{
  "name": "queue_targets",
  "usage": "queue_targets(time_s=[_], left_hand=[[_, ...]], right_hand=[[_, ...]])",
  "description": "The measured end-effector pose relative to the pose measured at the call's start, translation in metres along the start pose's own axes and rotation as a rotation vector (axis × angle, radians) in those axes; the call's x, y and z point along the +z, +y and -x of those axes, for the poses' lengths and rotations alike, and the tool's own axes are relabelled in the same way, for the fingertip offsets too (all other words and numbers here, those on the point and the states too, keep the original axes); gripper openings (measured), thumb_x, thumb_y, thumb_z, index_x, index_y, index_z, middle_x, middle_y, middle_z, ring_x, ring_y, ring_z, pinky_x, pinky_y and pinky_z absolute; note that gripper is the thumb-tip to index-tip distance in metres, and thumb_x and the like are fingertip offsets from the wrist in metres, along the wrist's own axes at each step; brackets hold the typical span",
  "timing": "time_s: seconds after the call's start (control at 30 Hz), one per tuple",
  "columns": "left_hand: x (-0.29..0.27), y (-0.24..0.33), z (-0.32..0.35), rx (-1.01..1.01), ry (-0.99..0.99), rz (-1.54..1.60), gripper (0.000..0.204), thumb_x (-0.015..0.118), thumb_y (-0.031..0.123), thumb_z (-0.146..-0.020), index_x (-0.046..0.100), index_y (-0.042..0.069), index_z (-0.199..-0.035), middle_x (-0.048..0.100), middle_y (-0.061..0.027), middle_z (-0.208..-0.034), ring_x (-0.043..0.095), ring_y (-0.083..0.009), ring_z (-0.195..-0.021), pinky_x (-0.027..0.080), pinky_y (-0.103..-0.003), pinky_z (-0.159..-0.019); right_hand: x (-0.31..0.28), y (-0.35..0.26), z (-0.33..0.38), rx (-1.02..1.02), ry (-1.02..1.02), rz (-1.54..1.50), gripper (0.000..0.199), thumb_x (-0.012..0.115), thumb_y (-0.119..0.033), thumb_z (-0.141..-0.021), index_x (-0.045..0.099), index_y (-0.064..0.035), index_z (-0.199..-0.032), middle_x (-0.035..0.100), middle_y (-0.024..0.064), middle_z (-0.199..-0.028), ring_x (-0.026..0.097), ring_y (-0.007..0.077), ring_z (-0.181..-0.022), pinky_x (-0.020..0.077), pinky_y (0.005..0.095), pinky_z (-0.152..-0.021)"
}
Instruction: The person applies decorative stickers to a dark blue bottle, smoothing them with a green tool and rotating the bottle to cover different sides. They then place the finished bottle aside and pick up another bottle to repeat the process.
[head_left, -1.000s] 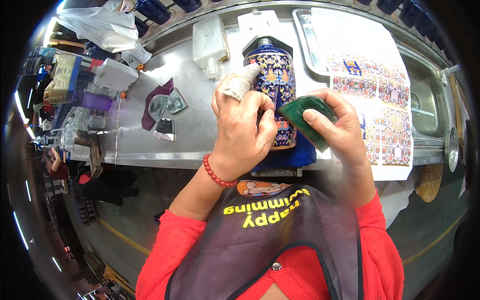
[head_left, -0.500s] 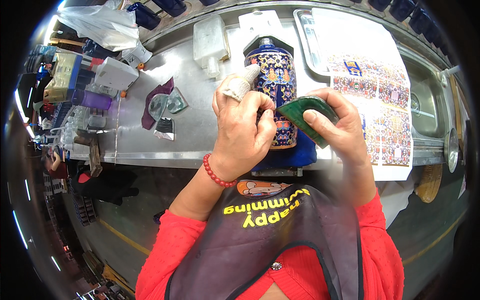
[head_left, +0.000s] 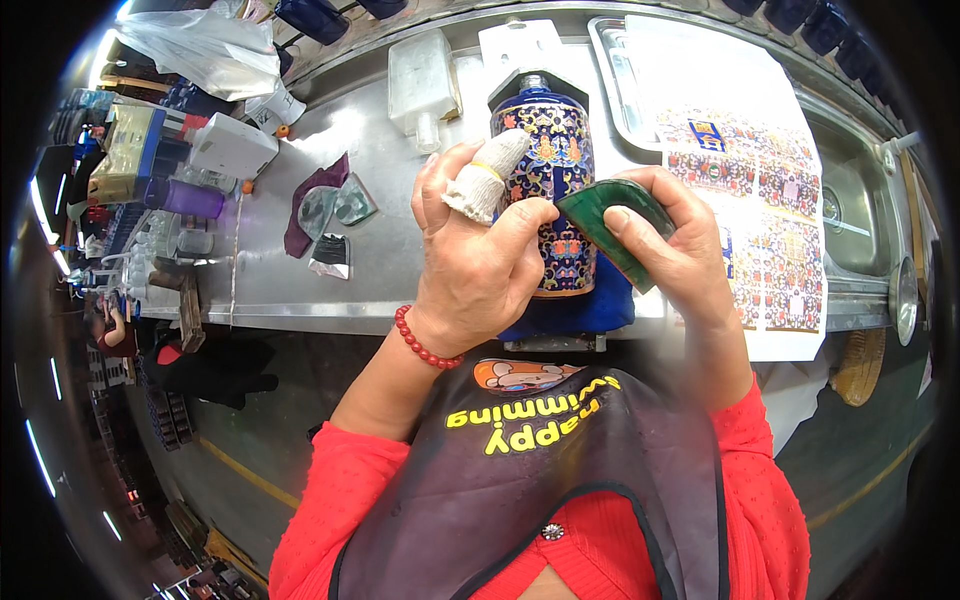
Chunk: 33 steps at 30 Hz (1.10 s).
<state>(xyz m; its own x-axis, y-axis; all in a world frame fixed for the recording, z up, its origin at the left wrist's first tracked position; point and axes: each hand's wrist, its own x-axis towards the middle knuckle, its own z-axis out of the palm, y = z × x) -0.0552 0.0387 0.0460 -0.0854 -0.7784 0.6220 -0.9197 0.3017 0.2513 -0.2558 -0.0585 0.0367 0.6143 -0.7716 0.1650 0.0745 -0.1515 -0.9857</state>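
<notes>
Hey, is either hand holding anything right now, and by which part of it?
The right hand grips the green scraper by its rounded side. Whether the left hand holds anything can't be told.

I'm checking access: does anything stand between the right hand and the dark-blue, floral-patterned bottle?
Yes: the flat, dark-green, round-edged tool in the right hand lies between that hand and the bottle. The left hand also has a bare fingertip at the tool's left corner.
</notes>
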Motion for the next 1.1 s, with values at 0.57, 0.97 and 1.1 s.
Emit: queue_targets(time_s=[0.57, 0.97, 1.1], left_hand=[[-0.005, -0.009, 0.005, 0.003, -0.024, 0.130, 0.024, 0.068, 0.003, -0.073, 0.070, 0.010, -0.096, 0.060, -0.0218, -0.133, 0.043, -0.0428, -0.130, 0.028, -0.054, -0.112], [-0.003, 0.004, 0.023, -0.178, 0.022, 0.174, 0.029, 0.066, 0.006, -0.080, 0.072, 0.003, -0.109, 0.063, -0.0231, -0.128, 0.043, -0.0440, -0.131, 0.031, -0.051, -0.113], [-0.001, 0.008, 0.030, -0.126, 0.044, 0.170, 0.040, 0.065, 0.006, -0.081, 0.072, 0.004, -0.120, 0.062, -0.0226, -0.133, 0.044, -0.0424, -0.129, 0.029, -0.052, -0.115]], right_hand=[[0.000, -0.003, 0.001, -0.003, 0.012, 0.088, 0.019, 0.069, -0.010, -0.095, 0.064, 0.0000, -0.111, 0.067, 0.0015, -0.097, 0.060, 0.0054, -0.088, 0.0506, 0.0224, -0.078], [0.001, -0.018, 0.002, -0.018, -0.032, 0.223, 0.023, 0.071, -0.010, -0.091, 0.066, 0.0020, -0.110, 0.068, 0.0050, -0.097, 0.063, 0.0106, -0.090, 0.0509, 0.0266, -0.081], [0.004, -0.016, 0.002, -0.018, -0.029, 0.217, 0.022, 0.070, -0.009, -0.092, 0.066, 0.0019, -0.109, 0.068, 0.0048, -0.098, 0.063, 0.0106, -0.090, 0.0509, 0.0268, -0.082]])
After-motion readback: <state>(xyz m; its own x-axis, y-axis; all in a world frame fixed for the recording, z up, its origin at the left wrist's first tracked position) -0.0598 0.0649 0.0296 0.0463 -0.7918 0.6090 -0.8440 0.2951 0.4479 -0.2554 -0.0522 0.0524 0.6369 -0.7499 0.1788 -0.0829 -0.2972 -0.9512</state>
